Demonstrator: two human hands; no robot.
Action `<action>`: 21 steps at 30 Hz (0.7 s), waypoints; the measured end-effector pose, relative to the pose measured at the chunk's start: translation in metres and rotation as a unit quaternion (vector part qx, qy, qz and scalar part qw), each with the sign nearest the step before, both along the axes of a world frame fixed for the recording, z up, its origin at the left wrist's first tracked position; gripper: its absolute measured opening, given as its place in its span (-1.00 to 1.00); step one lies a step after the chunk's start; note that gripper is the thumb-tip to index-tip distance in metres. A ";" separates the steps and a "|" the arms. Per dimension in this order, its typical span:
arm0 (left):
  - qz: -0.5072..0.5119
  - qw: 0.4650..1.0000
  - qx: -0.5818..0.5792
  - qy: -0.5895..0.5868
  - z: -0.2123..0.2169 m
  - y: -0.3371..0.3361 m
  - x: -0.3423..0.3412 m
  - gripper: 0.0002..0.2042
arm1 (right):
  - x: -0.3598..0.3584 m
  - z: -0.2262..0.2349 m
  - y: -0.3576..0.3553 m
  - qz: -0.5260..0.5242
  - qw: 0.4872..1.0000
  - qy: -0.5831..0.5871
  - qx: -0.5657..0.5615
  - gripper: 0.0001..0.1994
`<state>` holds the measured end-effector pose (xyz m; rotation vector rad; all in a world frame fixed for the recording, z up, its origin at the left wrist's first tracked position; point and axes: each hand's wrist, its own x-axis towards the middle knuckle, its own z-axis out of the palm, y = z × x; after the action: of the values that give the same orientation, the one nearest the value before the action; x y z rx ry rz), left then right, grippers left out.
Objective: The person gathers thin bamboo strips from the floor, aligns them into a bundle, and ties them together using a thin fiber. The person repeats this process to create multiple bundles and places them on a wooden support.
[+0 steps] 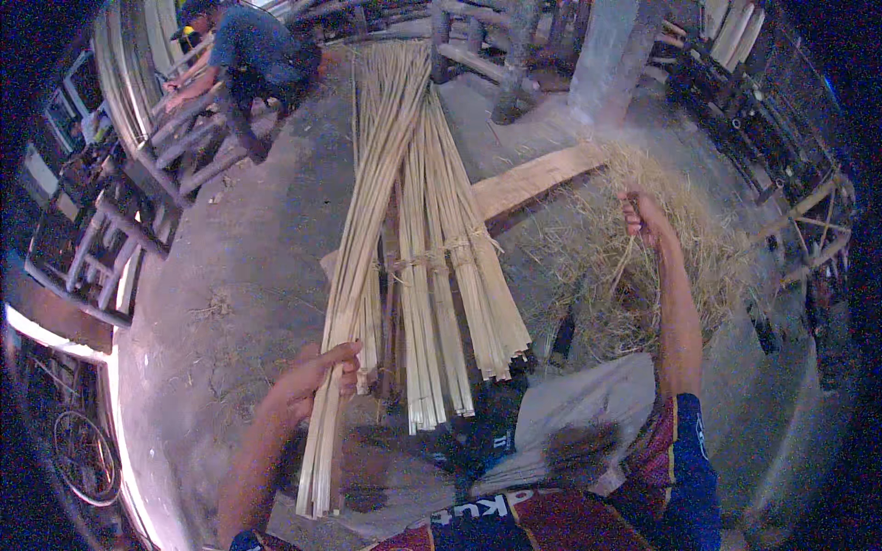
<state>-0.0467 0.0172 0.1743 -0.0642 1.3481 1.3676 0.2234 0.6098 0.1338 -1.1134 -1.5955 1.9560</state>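
Left hand [317, 372] gripping bamboo strips [344, 275], far ends blurred

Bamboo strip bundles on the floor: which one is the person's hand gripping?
The leftmost bundle of strips: the left hand is closed around its near end. The tied bundles to its right lie untouched.

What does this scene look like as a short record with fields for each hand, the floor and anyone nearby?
left hand: closed around loose bamboo strips
right hand: raised, pinching thin fibre strands
floor: tied bamboo bundle, wooden plank, heap of shavings
nearby: another person bent over a pole frame
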 end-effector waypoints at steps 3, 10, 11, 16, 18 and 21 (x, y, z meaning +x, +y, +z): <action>-0.011 1.000 -0.012 0.011 -0.004 -0.002 0.008 -0.81 | 0.007 0.031 -0.014 0.004 0.998 0.055 -0.015 -0.53; -0.009 1.000 0.011 -0.002 -0.011 -0.017 0.034 -0.82 | -0.024 0.079 -0.109 0.096 0.985 -0.023 0.138 -0.64; -0.005 1.000 0.017 -0.011 -0.014 -0.017 0.036 -0.82 | -0.022 0.076 -0.112 0.096 0.984 -0.028 0.145 -0.66; -0.008 1.000 0.021 0.012 -0.013 -0.016 0.036 -0.84 | -0.011 0.048 -0.089 0.107 0.974 -0.073 0.186 -0.69; 0.000 1.000 -0.007 0.031 -0.020 -0.020 0.035 -0.85 | -0.010 0.044 -0.085 0.113 0.974 -0.090 0.175 -0.67; -0.013 0.999 -0.006 0.053 -0.025 -0.023 0.035 -0.84 | -0.012 0.047 -0.094 0.140 0.975 -0.076 0.153 -0.65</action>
<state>-0.0121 -0.0054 0.1490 0.0171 1.4399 1.3577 0.2113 0.5157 0.1804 -0.9756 -2.1511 1.7336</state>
